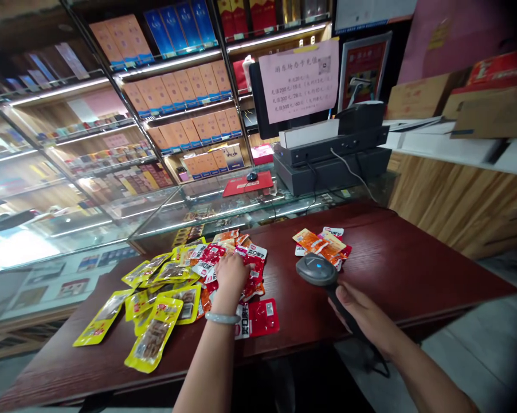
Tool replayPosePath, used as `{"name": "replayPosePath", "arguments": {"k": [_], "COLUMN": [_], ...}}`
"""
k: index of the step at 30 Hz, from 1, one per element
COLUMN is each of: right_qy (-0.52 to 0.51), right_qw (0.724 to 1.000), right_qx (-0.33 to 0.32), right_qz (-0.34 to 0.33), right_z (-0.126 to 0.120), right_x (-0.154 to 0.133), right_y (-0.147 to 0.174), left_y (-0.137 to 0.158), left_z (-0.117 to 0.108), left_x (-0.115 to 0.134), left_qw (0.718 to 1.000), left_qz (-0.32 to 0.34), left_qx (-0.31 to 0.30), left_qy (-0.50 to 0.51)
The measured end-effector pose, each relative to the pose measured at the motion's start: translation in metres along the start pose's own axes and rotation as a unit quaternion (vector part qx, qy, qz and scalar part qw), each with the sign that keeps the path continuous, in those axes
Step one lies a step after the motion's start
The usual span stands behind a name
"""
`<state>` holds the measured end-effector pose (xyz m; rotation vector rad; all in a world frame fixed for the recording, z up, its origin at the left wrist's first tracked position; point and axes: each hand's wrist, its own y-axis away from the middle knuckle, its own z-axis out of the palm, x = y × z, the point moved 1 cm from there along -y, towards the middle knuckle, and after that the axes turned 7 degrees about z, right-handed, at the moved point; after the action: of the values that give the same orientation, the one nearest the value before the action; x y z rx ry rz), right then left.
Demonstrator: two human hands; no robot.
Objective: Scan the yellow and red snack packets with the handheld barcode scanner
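My left hand (232, 271), a pale bangle (222, 318) at its wrist, rests on a heap of red and white snack packets (255, 274). Its fingers curl down onto a red snack packet, and their tips are mostly hidden behind the back of the hand. In my right hand (361, 310) is a dark handheld barcode scanner (317, 269), gripped by the handle, with a blue light on top. Just beyond the scanner lies a small group of orange, red and white packets (321, 245). Yellow snack packets (155, 332) are spread left of my left hand. One red packet (265, 317) lies nearer me.
The packets lie on a dark red wooden table (353, 229). Behind it stands a glass counter (190, 201) with a mouse (252, 176) on a red mat. A monitor bearing a paper sign (299, 80) and a cash drawer (331, 169) stand there too. Boxed goods fill the shelves (176, 92).
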<state>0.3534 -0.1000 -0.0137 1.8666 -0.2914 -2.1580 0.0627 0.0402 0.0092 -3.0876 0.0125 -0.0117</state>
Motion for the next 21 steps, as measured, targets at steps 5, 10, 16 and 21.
{"name": "replayPosePath", "arguments": {"k": [5, 10, 16, 21], "right_qy": [-0.010, 0.002, 0.020, 0.020], "right_qw": [1.000, 1.000, 0.998, 0.998], "right_qx": [-0.011, -0.006, -0.041, -0.053], "right_qz": [0.022, 0.000, -0.038, -0.030], "right_z": [0.002, 0.006, 0.007, 0.003], "right_x": [0.000, -0.001, -0.002, 0.001], "right_y": [0.003, 0.005, 0.002, 0.002], "left_y": [-0.006, -0.008, -0.011, -0.014], "left_z": [0.001, 0.016, 0.029, 0.033], "left_x": [0.013, 0.045, 0.076, 0.088], "left_qw": [0.965, 0.867, 0.780, 0.787], "left_qz": [-0.030, -0.050, -0.006, 0.007], "left_qx": [0.036, 0.128, 0.131, 0.137], "left_qy": [0.260, 0.479, 0.611, 0.602]}}
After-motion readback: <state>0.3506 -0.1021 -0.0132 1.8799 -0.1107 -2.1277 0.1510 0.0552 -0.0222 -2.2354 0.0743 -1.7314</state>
